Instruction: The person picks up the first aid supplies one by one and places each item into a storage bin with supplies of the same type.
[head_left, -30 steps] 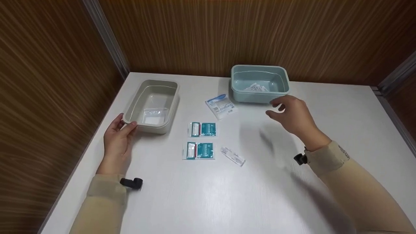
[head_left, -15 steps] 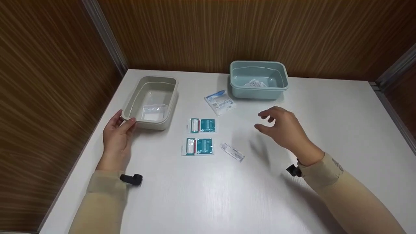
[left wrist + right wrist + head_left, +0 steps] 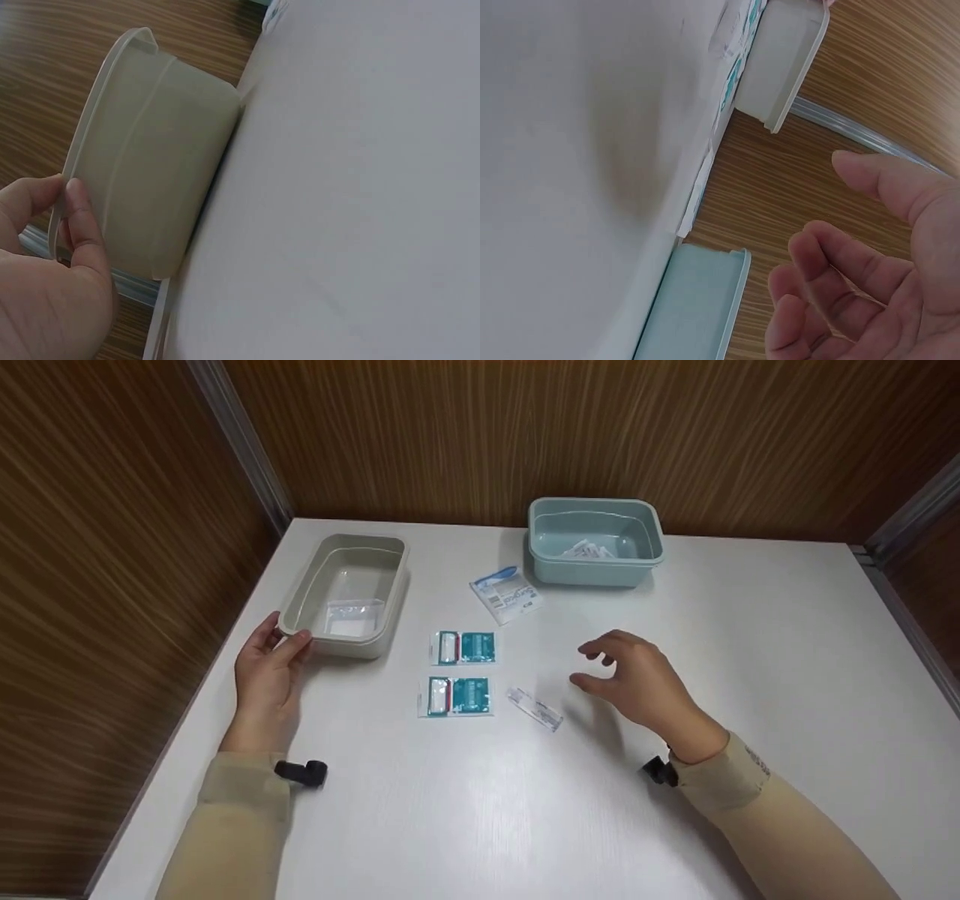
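Note:
My left hand [image 3: 268,675] grips the near left corner of a beige plastic bin [image 3: 349,649], thumb and fingers pinching its rim, as the left wrist view also shows. A clear packet with white contents [image 3: 352,619] lies inside that bin. My right hand [image 3: 637,682] hovers above the table with fingers loosely bent and nothing between them. Nearest to it lies a small narrow white packet [image 3: 535,709]. Left of that packet are two teal-and-white packets, a nearer one [image 3: 457,697] and a farther one [image 3: 465,648].
A blue-green bin [image 3: 595,573] at the back of the table holds several small white packets [image 3: 589,550]. Before it on the left lies a white-and-blue packet [image 3: 506,595] printed "Surgical". Wood-grain panels [image 3: 450,435] wall the white table [image 3: 420,810] at the back and sides.
My right hand has moved away from the blue-green bin, nearer and to the left, towards the narrow white packet. The left hand keeps its grip on the beige bin.

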A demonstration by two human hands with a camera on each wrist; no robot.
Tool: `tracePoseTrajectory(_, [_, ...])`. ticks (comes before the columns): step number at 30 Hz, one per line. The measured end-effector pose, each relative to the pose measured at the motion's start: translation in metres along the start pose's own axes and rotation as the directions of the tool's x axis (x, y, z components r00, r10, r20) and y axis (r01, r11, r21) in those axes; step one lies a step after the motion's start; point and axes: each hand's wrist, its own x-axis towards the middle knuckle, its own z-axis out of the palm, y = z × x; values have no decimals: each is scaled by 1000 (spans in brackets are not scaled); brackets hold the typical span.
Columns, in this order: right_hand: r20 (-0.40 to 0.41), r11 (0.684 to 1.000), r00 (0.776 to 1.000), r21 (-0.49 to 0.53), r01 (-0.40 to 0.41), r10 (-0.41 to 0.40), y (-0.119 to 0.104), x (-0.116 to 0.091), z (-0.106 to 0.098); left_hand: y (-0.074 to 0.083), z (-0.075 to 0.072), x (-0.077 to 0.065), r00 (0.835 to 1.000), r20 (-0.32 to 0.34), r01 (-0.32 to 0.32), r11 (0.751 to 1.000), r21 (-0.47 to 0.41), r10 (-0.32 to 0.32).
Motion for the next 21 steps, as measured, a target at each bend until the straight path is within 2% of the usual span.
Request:
tracePoseTrajectory(6, [57, 999, 998, -39, 23, -21, -8, -7, 9, 1, 1, -2, 1000, 3, 1, 1000, 14, -1])
tracePoseTrajectory(16, [116, 996, 993, -85, 39, -29, -4, -6, 25, 1, 1, 0, 1000, -5, -1, 1000, 19, 1])
tracePoseTrajectory(21, [151, 989, 986, -114, 90, -72, -6, -6, 30, 1, 1, 1, 1000, 5, -10, 999, 34, 10])
